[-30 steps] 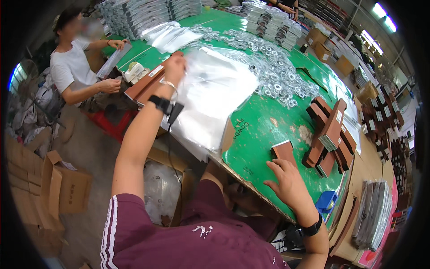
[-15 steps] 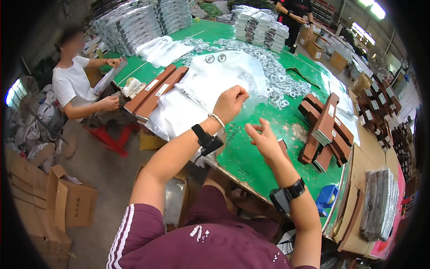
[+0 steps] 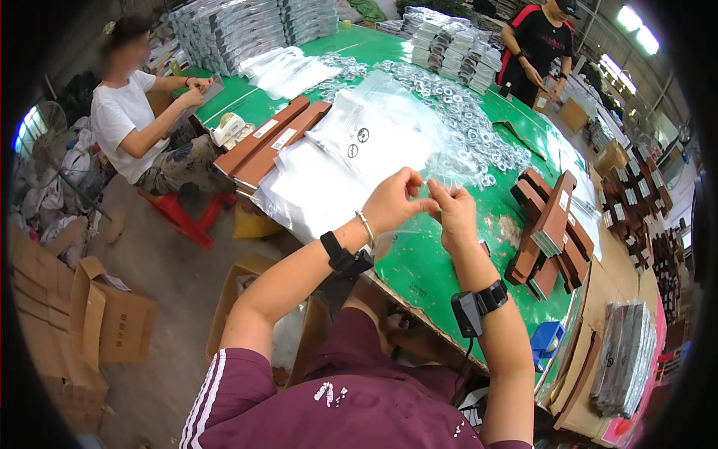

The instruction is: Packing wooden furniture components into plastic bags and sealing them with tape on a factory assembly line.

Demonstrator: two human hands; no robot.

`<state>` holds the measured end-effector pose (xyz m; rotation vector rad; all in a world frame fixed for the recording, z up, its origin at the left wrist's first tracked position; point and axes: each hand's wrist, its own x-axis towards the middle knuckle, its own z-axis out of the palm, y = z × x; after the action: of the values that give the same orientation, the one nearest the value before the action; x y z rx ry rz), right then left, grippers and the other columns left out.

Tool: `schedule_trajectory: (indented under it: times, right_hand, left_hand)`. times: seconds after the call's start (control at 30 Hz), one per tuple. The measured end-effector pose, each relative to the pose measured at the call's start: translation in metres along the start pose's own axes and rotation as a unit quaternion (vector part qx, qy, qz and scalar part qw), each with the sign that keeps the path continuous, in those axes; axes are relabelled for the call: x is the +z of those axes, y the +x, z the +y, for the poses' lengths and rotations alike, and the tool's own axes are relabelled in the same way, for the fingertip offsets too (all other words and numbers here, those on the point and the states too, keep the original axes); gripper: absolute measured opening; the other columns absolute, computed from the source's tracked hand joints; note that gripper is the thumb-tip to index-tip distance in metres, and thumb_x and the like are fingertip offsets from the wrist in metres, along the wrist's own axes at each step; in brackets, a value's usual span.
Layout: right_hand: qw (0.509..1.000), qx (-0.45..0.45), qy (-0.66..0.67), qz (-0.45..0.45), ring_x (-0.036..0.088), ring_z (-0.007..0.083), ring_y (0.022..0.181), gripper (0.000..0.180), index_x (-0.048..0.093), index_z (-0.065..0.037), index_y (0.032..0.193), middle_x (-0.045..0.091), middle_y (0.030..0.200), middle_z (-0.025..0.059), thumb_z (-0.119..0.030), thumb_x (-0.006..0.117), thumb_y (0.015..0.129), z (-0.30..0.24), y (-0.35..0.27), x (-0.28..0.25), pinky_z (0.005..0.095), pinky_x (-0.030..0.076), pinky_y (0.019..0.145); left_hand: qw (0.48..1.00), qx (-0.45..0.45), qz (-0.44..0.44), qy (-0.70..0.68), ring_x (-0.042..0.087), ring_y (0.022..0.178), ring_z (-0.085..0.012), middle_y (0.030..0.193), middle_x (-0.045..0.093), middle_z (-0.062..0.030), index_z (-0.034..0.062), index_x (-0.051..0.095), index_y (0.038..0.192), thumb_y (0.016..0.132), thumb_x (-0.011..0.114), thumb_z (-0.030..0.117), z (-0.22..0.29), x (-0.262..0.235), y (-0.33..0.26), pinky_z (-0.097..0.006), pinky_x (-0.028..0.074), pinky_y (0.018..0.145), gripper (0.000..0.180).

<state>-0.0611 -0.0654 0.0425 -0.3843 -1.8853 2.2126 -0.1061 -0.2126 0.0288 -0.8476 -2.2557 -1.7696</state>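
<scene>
Above the near edge of the green table, my left hand (image 3: 395, 200) and my right hand (image 3: 455, 215) meet with fingertips pinched. Thin clear film shows around the fingers, apparently a clear plastic bag (image 3: 385, 244); its outline is hard to make out. Just beyond my hands lies a spread pile of clear and white plastic bags (image 3: 321, 168), the top one printed with two round black marks. Left of the pile rest two brown bars (image 3: 262, 142) with white labels. A stack of similar brown bars (image 3: 552, 213) lies crosswise to the right of my right hand.
Many small clear-bagged ring-like parts (image 3: 479, 138) cover the table's middle. Wrapped stacks (image 3: 232, 34) stand at the back. A blue tape dispenser (image 3: 547, 340) sits at the right edge. One co-worker (image 3: 127, 112) sits left; another (image 3: 538, 45) stands at the far right. Cardboard boxes (image 3: 127, 322) stand on the floor.
My hands, apart before, have come together at the fingertips. The marked bag on the pile now lies turned, its round marks nearer. The seated co-worker's hands have closed together.
</scene>
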Motion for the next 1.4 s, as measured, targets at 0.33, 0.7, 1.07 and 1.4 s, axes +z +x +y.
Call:
schedule_trajectory:
  times: [0.33, 0.7, 1.07, 1.4]
  right_hand:
    - [0.893, -0.19, -0.401, 0.072, 0.043, 0.0136, 0.054, 0.034, 0.048, -0.004, 0.064, 0.049, 0.057, 0.0021, -0.02, 0.074, 0.079, 0.011, 0.078, -0.067, 0.0333, 0.039, 0.051]
    - [0.883, 0.06, -0.448, -0.124, 0.039, 0.0325, 0.139, 0.077, 0.049, 0.0, 0.138, 0.045, 0.145, 0.0229, -0.033, 0.081, 0.075, -0.004, 0.149, -0.124, 0.0411, 0.035, 0.111]
    - [0.648, 0.014, -0.76, 0.046, 0.063, 0.0434, 0.103, 0.038, 0.061, 0.004, 0.112, 0.057, 0.123, 0.0288, -0.021, 0.066, 0.084, 0.042, 0.181, -0.144, 0.0475, 0.053, 0.087]
    - [0.818, 0.045, -0.57, -0.066, 0.067, 0.0273, 0.072, 0.018, 0.063, 0.002, 0.095, 0.066, 0.084, 0.0163, -0.005, 0.054, 0.082, -0.029, 0.117, -0.116, 0.036, 0.054, 0.065]
  left_hand:
    - [0.702, -0.27, -0.02, -0.658, 0.055, 0.067, -0.007, 0.075, 0.057, 0.0011, 0.0092, 0.053, 0.09, 0.101, 0.05, 0.015, -0.029, -0.056, 0.011, -0.017, 0.037, 0.051, 0.013]
    - [0.962, -0.237, 0.049, -0.129, 0.061, 0.072, -0.0078, 0.079, 0.063, -0.0016, 0.003, 0.06, 0.112, 0.092, 0.062, 0.013, -0.12, -0.053, -0.015, -0.026, 0.049, 0.063, 0.023]
    - [0.932, -0.205, 0.054, -0.293, 0.039, 0.061, -0.0047, 0.066, 0.041, 0.0059, -0.0004, 0.051, 0.135, 0.104, 0.041, 0.021, -0.119, -0.05, -0.022, -0.025, 0.05, 0.075, 0.039]
    - [0.949, -0.211, 0.023, -0.232, 0.064, 0.071, -0.0139, 0.091, 0.058, -0.0052, 0.005, 0.039, 0.146, 0.106, 0.038, 0.039, -0.074, -0.064, -0.004, -0.026, 0.056, 0.063, 0.052]
